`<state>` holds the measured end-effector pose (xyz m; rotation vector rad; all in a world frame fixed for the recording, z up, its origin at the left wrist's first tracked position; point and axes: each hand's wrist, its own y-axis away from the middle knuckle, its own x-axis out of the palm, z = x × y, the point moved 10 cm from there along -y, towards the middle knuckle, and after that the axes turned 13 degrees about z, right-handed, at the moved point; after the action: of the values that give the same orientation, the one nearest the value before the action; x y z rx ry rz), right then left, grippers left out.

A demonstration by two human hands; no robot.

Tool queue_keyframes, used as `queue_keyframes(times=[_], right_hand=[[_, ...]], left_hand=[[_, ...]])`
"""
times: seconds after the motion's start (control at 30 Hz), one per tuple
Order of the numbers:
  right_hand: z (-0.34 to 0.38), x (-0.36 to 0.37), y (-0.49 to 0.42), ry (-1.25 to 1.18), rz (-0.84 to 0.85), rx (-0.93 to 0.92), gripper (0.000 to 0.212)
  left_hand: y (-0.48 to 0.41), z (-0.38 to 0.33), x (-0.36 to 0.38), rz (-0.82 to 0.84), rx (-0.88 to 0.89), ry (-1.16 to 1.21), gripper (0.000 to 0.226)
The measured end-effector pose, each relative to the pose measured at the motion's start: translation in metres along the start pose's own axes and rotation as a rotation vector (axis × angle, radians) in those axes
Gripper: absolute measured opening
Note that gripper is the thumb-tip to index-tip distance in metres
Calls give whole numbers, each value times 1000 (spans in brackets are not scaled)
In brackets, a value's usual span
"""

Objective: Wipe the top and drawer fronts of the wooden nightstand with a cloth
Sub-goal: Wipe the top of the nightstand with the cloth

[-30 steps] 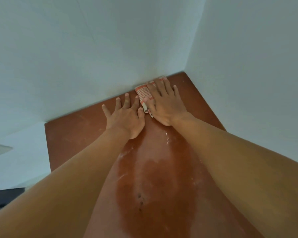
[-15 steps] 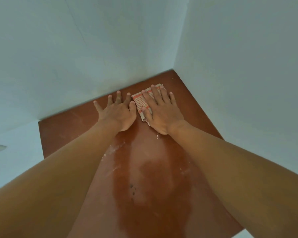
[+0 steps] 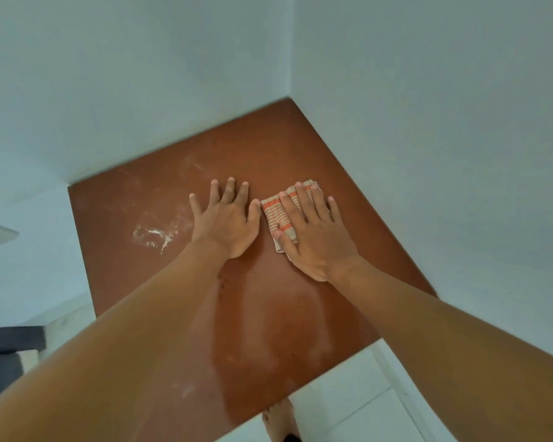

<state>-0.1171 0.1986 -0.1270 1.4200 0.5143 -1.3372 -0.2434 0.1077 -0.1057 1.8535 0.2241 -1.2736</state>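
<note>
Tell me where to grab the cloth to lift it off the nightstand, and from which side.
Likely best: pinch the cloth at its near-left corner, coming from the near side. It lies folded flat on the nightstand under the right hand, whose straight fingers cover most of it; that corner pokes out free. The left hand lies close on the left.

The nightstand top [image 3: 268,148] is closed in by two walls meeting at 12 o'clock from the hands: the back wall [image 3: 141,74] along its edge from 9 to 12 o'clock, and the side wall [image 3: 444,106] from 12 to 4 o'clock. Bare wood lies open between the fingertips and that corner, and toward 9 o'clock, where only a flat white smear [image 3: 155,236] lies. The left hand [image 3: 225,223] lies flat just beside the cloth [image 3: 276,215] under the right hand [image 3: 316,237], blocking the cloth's way toward 9 o'clock.
</note>
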Motion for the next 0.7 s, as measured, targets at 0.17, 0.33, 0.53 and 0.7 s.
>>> queue_keyframes(times=[0.17, 0.33, 0.53, 0.7], right_hand=[[-13, 28, 76, 13, -19, 1, 73], [-24, 56, 143, 17, -18, -27, 70], [-29, 84, 208, 55, -5, -77, 63], [-42, 123, 283, 25, -25, -91, 65]], left_hand=[[49, -29, 36, -22, 21, 48, 65], [94, -48, 61, -48, 42, 121, 64], [150, -65, 80, -111, 69, 155, 63], [174, -61, 89, -143, 73, 150, 62]])
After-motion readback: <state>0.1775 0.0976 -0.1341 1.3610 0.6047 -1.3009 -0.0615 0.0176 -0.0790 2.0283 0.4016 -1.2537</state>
